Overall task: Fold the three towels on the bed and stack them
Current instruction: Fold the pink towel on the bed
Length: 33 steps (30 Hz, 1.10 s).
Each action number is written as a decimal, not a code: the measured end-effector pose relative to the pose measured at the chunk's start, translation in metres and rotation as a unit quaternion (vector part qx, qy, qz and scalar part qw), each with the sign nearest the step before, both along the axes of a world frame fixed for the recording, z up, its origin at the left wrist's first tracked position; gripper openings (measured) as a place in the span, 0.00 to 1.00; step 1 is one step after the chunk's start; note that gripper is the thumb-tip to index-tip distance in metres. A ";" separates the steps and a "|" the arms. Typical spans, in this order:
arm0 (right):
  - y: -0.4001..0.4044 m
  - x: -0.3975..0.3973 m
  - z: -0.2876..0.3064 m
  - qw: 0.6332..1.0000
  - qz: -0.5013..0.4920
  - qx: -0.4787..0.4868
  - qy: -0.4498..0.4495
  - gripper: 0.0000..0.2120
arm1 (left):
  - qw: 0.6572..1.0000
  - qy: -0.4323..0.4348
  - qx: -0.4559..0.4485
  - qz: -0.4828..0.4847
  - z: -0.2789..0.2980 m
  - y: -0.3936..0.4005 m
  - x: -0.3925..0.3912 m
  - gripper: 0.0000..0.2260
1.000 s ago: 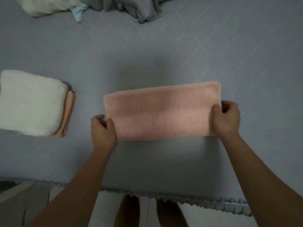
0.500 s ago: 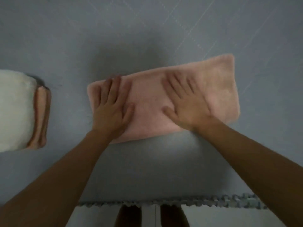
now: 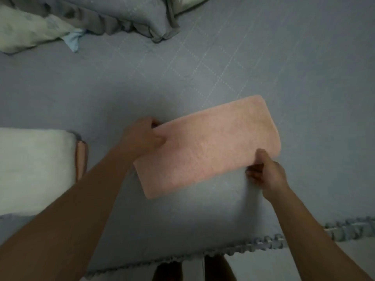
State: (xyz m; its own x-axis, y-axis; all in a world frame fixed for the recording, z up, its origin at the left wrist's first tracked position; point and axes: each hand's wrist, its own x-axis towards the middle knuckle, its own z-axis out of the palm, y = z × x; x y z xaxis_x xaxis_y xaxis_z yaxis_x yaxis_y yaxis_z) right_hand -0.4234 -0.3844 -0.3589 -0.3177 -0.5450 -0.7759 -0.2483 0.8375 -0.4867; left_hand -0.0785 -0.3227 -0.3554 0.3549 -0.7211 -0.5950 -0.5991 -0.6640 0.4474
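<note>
Head view, looking down at a bed (image 3: 263,57) covered with a grey-blue quilted spread. Near the middle lies a folded pink towel (image 3: 211,145), a long rectangle turned at a slant, its right end farther away than its left.

The left hand (image 3: 142,136) grips the towel's far left corner, thumb on top and fingers curled underneath. The right hand (image 3: 263,173) pinches the towel's near edge toward the right end, thumb pressed on the upper side and fingers tucked below.

At the left edge of the picture, well apart from the pink towel, sits a folded white towel (image 3: 34,169). It lies on top of a folded peach towel (image 3: 81,159), of which only a narrow strip shows along the right side.

At the far left, crumpled grey and pale bedding (image 3: 91,19) is bunched up. A frilled trim (image 3: 263,243) runs along the bed's near edge.
</note>
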 end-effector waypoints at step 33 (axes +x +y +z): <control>0.085 0.033 0.105 0.849 0.485 -0.147 -0.151 0.28 | 0.957 0.165 -0.189 0.148 0.077 0.155 -0.080 0.22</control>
